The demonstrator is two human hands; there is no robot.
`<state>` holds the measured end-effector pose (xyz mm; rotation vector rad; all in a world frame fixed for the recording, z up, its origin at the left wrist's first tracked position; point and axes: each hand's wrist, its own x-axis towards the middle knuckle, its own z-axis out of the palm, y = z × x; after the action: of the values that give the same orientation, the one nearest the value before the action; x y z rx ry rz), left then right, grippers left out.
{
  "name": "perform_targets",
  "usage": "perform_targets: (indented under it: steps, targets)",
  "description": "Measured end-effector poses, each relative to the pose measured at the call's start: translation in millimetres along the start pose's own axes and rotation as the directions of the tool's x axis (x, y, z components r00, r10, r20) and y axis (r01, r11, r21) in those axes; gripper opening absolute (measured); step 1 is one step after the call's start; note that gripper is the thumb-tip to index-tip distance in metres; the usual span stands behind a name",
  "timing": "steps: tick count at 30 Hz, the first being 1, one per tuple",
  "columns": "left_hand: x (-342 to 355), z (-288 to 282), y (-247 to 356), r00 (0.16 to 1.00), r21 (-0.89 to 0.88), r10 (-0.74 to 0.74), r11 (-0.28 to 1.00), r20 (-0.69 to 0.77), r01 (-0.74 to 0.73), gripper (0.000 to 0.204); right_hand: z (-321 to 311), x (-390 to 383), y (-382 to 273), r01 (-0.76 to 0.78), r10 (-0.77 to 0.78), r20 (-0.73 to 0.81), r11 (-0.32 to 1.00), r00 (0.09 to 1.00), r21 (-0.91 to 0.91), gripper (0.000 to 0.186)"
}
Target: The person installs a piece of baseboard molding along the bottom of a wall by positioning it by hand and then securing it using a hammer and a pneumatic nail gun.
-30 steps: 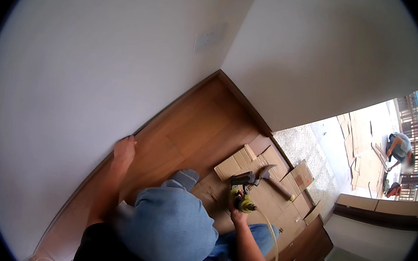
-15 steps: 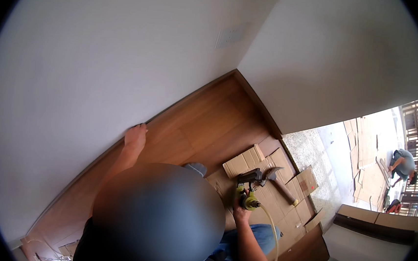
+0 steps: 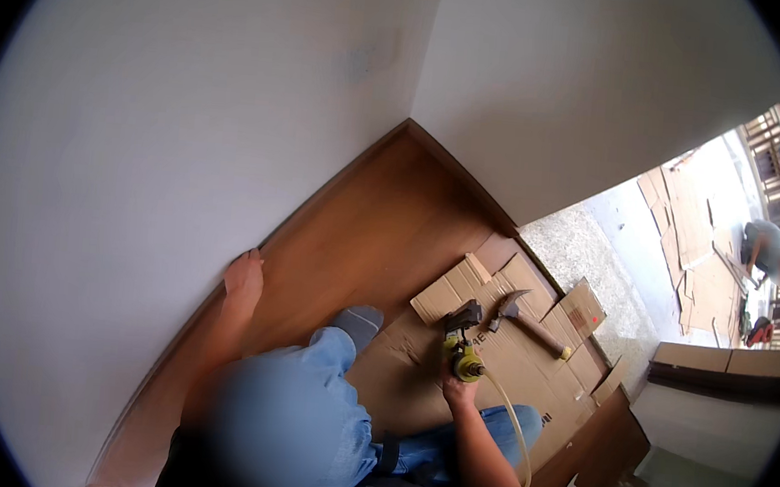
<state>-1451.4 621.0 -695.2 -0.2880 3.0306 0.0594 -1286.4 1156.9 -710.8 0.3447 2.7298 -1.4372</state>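
A yellow-green and black nail gun (image 3: 463, 345) is in my right hand (image 3: 457, 391), its pale air hose (image 3: 512, 418) curving down past my knee. The tool is over the cardboard, clear of the wall. Along the foot of the left wall runs a brown wooden skirting board (image 3: 321, 194). My left hand (image 3: 244, 274) holds its upper edge, fingers bent together against it; the fingertips are partly hidden. Just right of the nail gun, a claw hammer (image 3: 534, 333) with a wooden handle lies on the cardboard sheets (image 3: 426, 361).
Reddish-brown wood flooring (image 3: 363, 232) reaches the wall corner. My bent, jeans-clad leg and grey sock (image 3: 359, 323) are between my hands. Beyond the doorway at right, another person (image 3: 768, 250) crouches by more cardboard (image 3: 689, 221). A dark-edged board (image 3: 727, 384) is at right.
My view has shifted, and my bent leg and sock show more fully. My left hand stays at the skirting board; my right hand keeps the nail gun over the cardboard.
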Motion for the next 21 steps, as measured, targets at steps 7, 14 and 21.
perform_targets:
  steps: [7, 14, 21]
  targets:
    - [-60, -42, 9, 0.998, -0.057, 0.006, 0.998, -0.056, -0.009, 0.055, -12, -7, -7, 0.031, -0.031, -0.073, 1.000, 0.997, -0.002, 0.055]
    - [-120, 4, -55, 0.987, 0.117, -0.104, 0.986, -0.125, 0.119, 0.055, -9, -9, 8, 0.036, -0.035, -0.019, 0.996, 0.999, 0.087, 0.052]
    - [-95, -4, -36, 0.982, 0.096, -0.133, 0.985, -0.132, 0.146, 0.040, -23, -5, -1, -0.029, 0.029, -0.003, 0.997, 1.000, 0.070, 0.058]
